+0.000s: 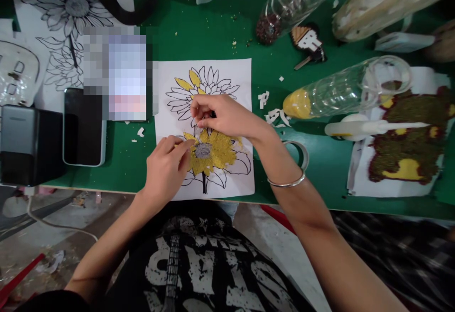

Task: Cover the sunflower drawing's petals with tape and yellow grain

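Observation:
A white sheet (238,72) with two outlined flowers lies on the green table. Yellow grains cover most petals of the lower flower (222,151), whose centre is grey. The upper flower (216,84) has only a few yellow petals. My left hand (168,164) is at the sheet's left side, its fingertips together by the lower flower's left petals. Over the lower part of the upper flower is my right hand (220,115), fingers curled and thumb and index finger pinched. Anything between the fingertips of either hand is too small to make out.
Right of the sheet are paper scraps (275,116), a tape roll (302,153), a bottle with yellow grains (320,101), a glue bottle (355,128) and keys (308,46). A phone (84,127) and a black box (30,146) lie left. A finished-looking grain picture (408,146) is far right.

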{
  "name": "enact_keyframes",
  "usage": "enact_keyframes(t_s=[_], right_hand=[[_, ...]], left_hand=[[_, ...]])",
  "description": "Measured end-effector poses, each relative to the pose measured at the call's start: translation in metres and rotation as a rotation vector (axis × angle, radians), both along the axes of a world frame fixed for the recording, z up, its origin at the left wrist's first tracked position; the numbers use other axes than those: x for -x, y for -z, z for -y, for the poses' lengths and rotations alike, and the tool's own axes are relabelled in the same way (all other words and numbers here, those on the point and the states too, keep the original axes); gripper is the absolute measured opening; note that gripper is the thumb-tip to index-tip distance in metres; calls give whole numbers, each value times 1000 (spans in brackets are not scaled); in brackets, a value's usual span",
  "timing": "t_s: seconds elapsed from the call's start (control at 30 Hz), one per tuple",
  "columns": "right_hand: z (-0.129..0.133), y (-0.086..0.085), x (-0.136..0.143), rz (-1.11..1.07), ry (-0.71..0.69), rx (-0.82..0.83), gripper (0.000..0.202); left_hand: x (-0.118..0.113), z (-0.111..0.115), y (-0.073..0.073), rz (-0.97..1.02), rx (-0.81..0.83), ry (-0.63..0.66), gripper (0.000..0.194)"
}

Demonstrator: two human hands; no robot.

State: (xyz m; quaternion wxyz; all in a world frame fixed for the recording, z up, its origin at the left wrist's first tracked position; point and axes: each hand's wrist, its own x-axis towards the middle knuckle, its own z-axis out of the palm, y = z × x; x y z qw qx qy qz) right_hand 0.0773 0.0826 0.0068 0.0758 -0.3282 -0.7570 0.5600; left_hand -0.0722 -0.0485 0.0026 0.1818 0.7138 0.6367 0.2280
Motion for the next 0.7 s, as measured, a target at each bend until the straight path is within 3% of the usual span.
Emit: enact_keyframes(t_s=[0.27,0.7], right_hand=[[0,0,0,8,7,-26,16],[1,2,0,39,25,-101,18]], left_hand=[[-4,-6,4,-231,-87,70,26],[-8,-13,1,-360,-98,101,25]])
